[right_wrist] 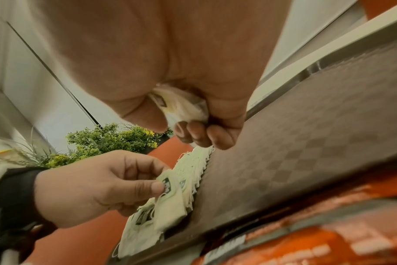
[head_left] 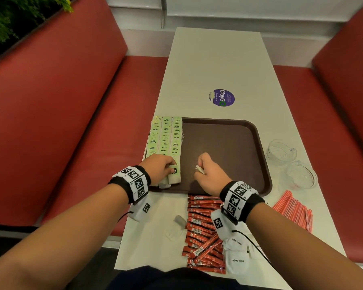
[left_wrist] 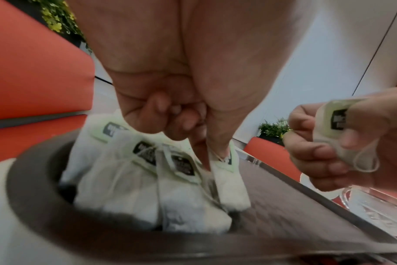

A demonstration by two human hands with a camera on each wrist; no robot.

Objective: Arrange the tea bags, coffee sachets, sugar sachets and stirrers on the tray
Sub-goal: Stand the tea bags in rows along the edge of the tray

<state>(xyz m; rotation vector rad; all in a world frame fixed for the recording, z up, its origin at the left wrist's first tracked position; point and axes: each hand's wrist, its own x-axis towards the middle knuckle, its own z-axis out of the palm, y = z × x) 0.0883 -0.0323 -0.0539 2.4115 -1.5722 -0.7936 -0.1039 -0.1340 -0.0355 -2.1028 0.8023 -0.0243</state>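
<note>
A brown tray lies on the white table. Three rows of green-tagged tea bags fill its left side. My left hand pinches the nearest tea bag of the right-hand row at the tray's front edge; thumb and forefinger hold its tag end. My right hand hovers over the tray's middle front, fingers curled round another tea bag, whose string loops out below. Red coffee sachets, white sugar sachets and red-striped stirrers lie on the table in front of the tray.
Two clear glass bowls stand right of the tray. A purple round sticker marks the table beyond it. Red bench seats flank the table. A crumpled clear wrapper lies left of the coffee sachets.
</note>
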